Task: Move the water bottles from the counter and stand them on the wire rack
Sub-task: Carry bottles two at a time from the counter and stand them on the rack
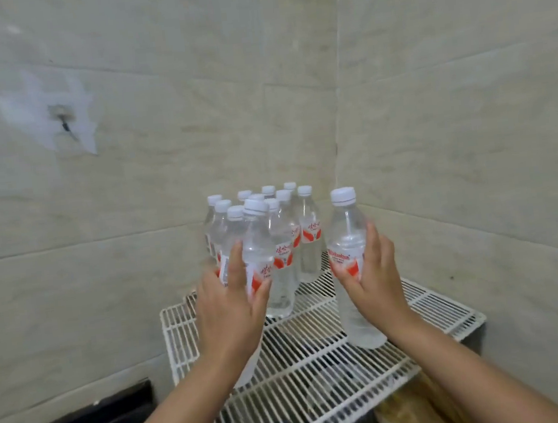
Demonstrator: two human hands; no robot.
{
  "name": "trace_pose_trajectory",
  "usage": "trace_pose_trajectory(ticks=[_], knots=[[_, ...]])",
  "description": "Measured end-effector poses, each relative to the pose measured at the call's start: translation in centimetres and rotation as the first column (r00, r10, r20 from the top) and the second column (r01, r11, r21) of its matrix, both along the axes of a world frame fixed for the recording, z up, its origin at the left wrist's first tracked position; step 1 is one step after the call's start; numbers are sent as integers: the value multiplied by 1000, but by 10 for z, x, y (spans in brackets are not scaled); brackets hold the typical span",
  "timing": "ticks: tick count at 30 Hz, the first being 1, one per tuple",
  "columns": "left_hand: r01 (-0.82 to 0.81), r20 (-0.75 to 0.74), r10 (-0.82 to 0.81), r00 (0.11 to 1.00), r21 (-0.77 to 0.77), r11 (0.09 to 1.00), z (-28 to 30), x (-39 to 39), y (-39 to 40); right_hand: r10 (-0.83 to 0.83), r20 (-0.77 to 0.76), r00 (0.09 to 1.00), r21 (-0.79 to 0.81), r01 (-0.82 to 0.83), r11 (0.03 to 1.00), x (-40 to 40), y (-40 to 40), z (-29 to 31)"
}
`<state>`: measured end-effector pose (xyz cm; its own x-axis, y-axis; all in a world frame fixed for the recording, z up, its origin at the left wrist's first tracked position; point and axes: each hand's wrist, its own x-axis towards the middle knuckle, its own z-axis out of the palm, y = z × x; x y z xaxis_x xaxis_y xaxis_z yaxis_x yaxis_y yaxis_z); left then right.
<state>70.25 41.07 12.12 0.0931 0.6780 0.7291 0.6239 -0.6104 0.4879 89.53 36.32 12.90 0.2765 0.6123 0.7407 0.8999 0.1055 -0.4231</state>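
With the left hand (227, 306) and right hand (368, 271) each gripping a water bottle (257, 248) over the white wire rack (320, 355) in a tiled corner, a base could catch between wires and topple the standing cluster (283, 231).

Light was even and soft, shadows faint, wall (131, 192) lines bowed by wide-angle lens, edges slightly blurred.
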Motion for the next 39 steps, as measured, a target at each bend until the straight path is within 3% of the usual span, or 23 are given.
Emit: trace_pose_trajectory(ticks=[7, 14, 22, 26, 29, 32, 35, 39], knots=[[-241, 144, 256, 956, -116, 964, -4, 124, 1, 141, -167, 976, -34, -149, 988, 84, 46, -9], [-310, 334, 357, 872, -187, 932, -17, 196, 18, 252, -235, 939, -41, -268, 962, 125, 82, -18], [-380, 323, 441, 838, -234, 895, -16, 219, 32, 321, -180, 930, 4, -325, 946, 124, 82, -18], [-407, 224, 461, 859, -249, 879, -23, 218, 23, 357, -187, 915, -28, -368, 929, 127, 75, -22], [-365, 209, 422, 882, -265, 893, -26, 213, 18, 366, -201, 909, 3, -373, 928, 132, 74, -12], [-293, 251, 329, 911, -168, 941, -14, 202, 15, 383, -142, 913, 20, -384, 923, 139, 79, 19], [-213, 217, 222, 950, -64, 975, 21, 181, 23, 468, -9, 884, -179, -462, 869, 146, 91, 63], [-92, -57, 86, 995, -115, 989, 75, 160, 45, 546, 113, 830, -554, -404, 728, 153, 93, 104]])
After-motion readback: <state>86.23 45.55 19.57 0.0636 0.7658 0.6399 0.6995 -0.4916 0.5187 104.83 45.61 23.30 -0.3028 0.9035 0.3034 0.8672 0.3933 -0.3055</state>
